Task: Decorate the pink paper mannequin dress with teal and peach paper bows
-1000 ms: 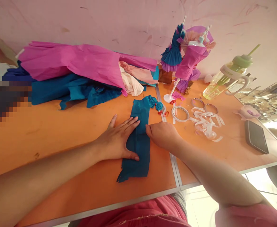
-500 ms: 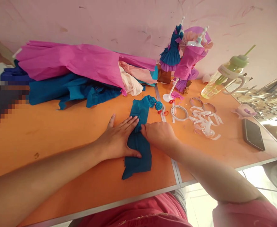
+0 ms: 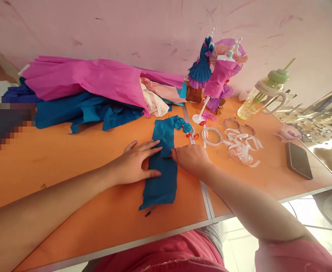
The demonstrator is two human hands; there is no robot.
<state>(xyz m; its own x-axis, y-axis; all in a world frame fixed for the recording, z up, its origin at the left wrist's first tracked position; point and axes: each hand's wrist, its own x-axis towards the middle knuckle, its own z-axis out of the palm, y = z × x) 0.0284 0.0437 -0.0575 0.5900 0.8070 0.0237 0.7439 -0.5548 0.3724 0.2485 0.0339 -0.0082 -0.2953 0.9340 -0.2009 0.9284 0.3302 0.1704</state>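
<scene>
The strip (image 3: 161, 185) runs away from me, its left edge under my spread left hand (image 3: 134, 162); opposite, my right hand (image 3: 192, 158) is clenched, contents unclear.

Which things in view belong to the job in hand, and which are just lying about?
In hand:
- teal sheet
- left hand, spread against it
- right hand, closed at its right edge

Apparently lying about:
- phone
- drinking bottle
- tape roll
- white strips
- pink material
</scene>
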